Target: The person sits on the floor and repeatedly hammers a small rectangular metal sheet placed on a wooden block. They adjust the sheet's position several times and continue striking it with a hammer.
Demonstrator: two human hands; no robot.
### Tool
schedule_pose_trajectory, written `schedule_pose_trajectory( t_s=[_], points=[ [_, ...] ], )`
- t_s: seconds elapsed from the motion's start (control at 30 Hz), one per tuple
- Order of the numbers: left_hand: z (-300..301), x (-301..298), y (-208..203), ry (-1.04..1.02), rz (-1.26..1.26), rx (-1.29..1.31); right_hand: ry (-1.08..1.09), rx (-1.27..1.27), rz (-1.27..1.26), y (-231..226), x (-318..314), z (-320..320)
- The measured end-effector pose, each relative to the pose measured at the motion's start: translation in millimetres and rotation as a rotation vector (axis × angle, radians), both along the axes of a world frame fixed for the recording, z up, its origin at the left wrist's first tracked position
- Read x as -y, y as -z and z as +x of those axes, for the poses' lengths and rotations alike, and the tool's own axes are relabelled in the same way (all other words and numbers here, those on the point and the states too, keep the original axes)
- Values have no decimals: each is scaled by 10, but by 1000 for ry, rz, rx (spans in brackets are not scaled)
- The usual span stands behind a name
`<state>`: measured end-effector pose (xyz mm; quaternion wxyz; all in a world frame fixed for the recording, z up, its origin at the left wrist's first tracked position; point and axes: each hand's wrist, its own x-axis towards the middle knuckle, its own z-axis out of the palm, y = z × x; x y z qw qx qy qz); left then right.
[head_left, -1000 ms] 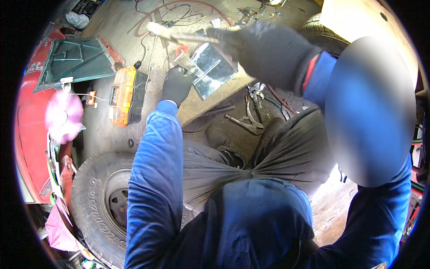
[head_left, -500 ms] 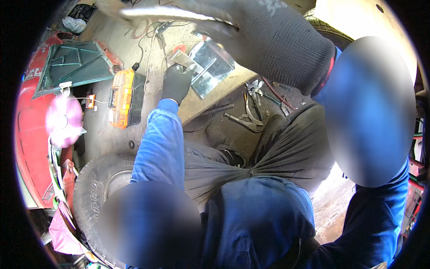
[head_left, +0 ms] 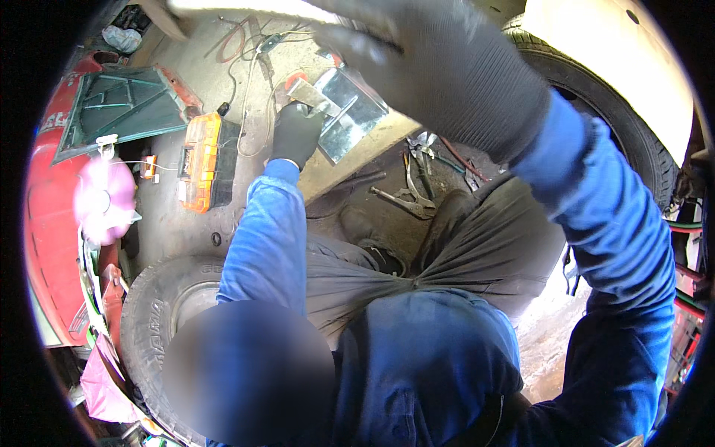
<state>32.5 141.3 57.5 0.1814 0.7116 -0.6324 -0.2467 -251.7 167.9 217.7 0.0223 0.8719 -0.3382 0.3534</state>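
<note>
- black knit glove covers both hands.
- left hand (head_left: pixel 296 135): gripping a small metal plate (head_left: pixel 314 97) at its near edge; the plate lies over a shiny metal sheet (head_left: pixel 356 123).
- metal sheet: rests on a pale board (head_left: pixel 328 179), just right of the left hand.
- right hand (head_left: pixel 432 63): raised, fingers wrapped on a long pale handled tool (head_left: pixel 253 5); tool cut off by the upper edge, its type unclear.
- locking pliers (head_left: pixel 406 203): on the ground between board and feet, near other hand tools (head_left: pixel 424 145).
- orange case (head_left: pixel 199 160): left of the left hand, near a thin cable (head_left: pixel 249 123).
</note>
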Motion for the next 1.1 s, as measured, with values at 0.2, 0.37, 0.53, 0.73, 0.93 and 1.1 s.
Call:
schedule_pose_trajectory(
  t_s=[0.2, 0.37, 0.53, 0.73, 0.93, 1.1],
  points=[
    [-19, 29, 64, 31, -87, 86, 61, -460, 102, -51, 75, -147],
    [-110, 126, 71, 26, -15, 55, -54, -63, -218, 0, 140, -114],
    [-134, 184, 25, 86, -63, 102, 75, -287, 92, 58, -17, -157],
    [-194, 212, 90, 66, -71, 64, -42, 47, 26, 33, 120, -164],
    [-219, 333, 140, 45, -133, 81, 98, -328, 272, -13, 44, -244],
    [-185, 360, 207, 131, -70, 103, 54, -68, 138, -33, 95, -294]
  ],
)
